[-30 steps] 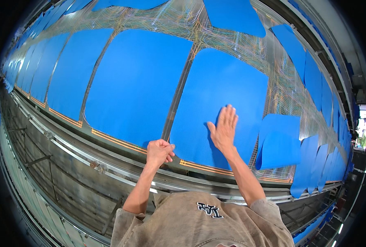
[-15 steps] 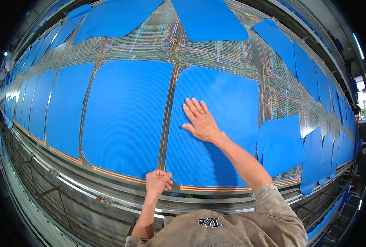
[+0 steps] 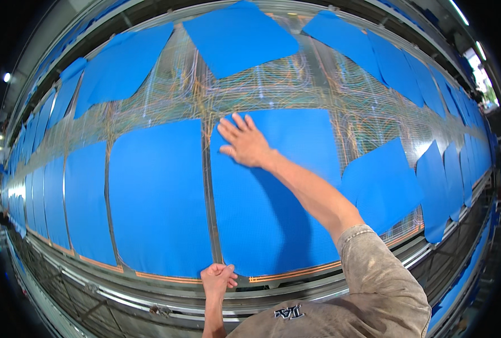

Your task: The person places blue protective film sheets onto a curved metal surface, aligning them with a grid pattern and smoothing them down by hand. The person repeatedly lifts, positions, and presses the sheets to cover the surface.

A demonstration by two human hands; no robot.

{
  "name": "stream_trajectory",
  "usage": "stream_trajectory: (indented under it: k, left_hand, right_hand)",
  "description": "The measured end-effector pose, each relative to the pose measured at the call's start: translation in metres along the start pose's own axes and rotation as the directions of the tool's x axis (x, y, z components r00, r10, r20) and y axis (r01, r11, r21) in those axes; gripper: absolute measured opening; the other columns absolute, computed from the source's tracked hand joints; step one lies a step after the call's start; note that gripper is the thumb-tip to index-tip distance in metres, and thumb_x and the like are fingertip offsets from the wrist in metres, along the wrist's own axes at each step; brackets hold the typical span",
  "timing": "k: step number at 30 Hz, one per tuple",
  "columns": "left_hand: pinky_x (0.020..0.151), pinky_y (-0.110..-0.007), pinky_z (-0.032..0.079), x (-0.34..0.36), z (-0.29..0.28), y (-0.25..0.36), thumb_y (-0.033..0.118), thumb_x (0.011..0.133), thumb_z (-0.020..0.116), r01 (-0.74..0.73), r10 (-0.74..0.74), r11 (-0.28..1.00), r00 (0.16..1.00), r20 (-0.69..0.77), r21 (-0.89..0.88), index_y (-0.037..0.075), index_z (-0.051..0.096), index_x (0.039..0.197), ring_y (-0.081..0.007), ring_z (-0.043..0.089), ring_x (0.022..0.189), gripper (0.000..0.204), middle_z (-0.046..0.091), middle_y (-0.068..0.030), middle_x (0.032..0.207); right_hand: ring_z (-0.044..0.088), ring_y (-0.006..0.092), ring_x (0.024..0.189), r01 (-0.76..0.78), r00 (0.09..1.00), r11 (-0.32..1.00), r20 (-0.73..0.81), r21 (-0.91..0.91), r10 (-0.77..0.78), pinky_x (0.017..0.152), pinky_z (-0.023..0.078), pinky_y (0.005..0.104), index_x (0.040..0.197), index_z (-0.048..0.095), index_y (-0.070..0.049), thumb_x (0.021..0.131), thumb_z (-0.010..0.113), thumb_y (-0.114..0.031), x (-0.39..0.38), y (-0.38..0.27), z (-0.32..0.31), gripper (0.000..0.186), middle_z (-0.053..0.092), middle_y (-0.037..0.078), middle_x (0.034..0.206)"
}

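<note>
My right hand [image 3: 243,140] lies flat with fingers spread on the upper left part of a blue sheet [image 3: 273,225]. The sheet has a fine grid texture and rounded corners, and my forearm throws a shadow across it. Near the table's front edge, by the lower end of the dark gap between this sheet and a second blue sheet [image 3: 160,197] on its left, my left hand [image 3: 218,277] is closed with the fingertips pinched together. What they hold, if anything, is too small to make out.
The long table [image 3: 262,93] is covered with coloured lines. A loose blue piece [image 3: 233,39] lies tilted on its far side. A skewed blue piece [image 3: 383,183] overlaps the table to the right, and several more blue sheets run along both sides. A metal rail [image 3: 132,298] follows the front edge.
My right hand has slid up the sheet toward its upper left corner, fingers still spread. My left hand stays pinched near the front edge. The view has shifted and tilted.
</note>
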State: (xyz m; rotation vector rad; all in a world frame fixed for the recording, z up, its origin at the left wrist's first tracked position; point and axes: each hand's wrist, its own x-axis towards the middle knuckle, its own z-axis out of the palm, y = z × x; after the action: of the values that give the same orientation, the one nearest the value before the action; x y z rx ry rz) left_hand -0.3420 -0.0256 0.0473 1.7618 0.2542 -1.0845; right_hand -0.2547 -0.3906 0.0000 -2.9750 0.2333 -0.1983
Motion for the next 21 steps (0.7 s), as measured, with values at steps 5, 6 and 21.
stream_trajectory:
  k: [5, 6, 21]
  left_hand:
    - [0.037, -0.021, 0.044, -0.002, 0.001, 0.003, 0.006, 0.082, 0.068, 0.011, -0.011, 1.000, 1.000, -0.029, 0.019, -0.006, 0.059, 0.075, -0.0133, 0.058, 0.043, 0.016, 0.064, -0.0140, 0.062]
    - [0.037, -0.021, 0.044, -0.001, 0.002, 0.003, 0.006, 0.082, 0.068, 0.006, -0.006, 1.000, 1.000, -0.027, 0.019, -0.006, 0.059, 0.076, -0.0134, 0.058, 0.043, 0.016, 0.064, -0.0141, 0.062]
    - [0.037, -0.022, 0.044, 0.000, 0.001, -0.004, 0.006, 0.082, 0.067, -0.030, 0.030, 0.999, 0.999, -0.017, 0.027, -0.006, 0.059, 0.077, -0.0138, 0.058, 0.044, 0.016, 0.064, -0.0141, 0.063]
  right_hand:
    - [0.012, 0.0278, 0.143, 0.189, 0.977, 0.977, 0.084, 0.097, -0.197, 0.116, 0.006, 0.0484, 0.147, 0.028, -0.020, 0.096, 0.029, -0.054, -0.069, -0.015, -0.011, 0.062, 0.021, 0.001, 0.154]
    - [0.012, 0.0275, 0.143, 0.155, 0.982, 0.986, 0.095, 0.060, -0.160, 0.116, 0.006, 0.0484, 0.147, 0.029, -0.021, 0.096, 0.028, -0.055, -0.074, -0.004, -0.016, 0.061, 0.021, 0.001, 0.154]
    - [0.009, 0.0284, 0.143, -0.173, 0.985, 0.984, 0.018, -0.045, 0.174, 0.117, 0.005, 0.0470, 0.148, 0.025, -0.020, 0.094, 0.025, -0.062, -0.057, 0.070, -0.023, 0.069, 0.020, 0.000, 0.155]
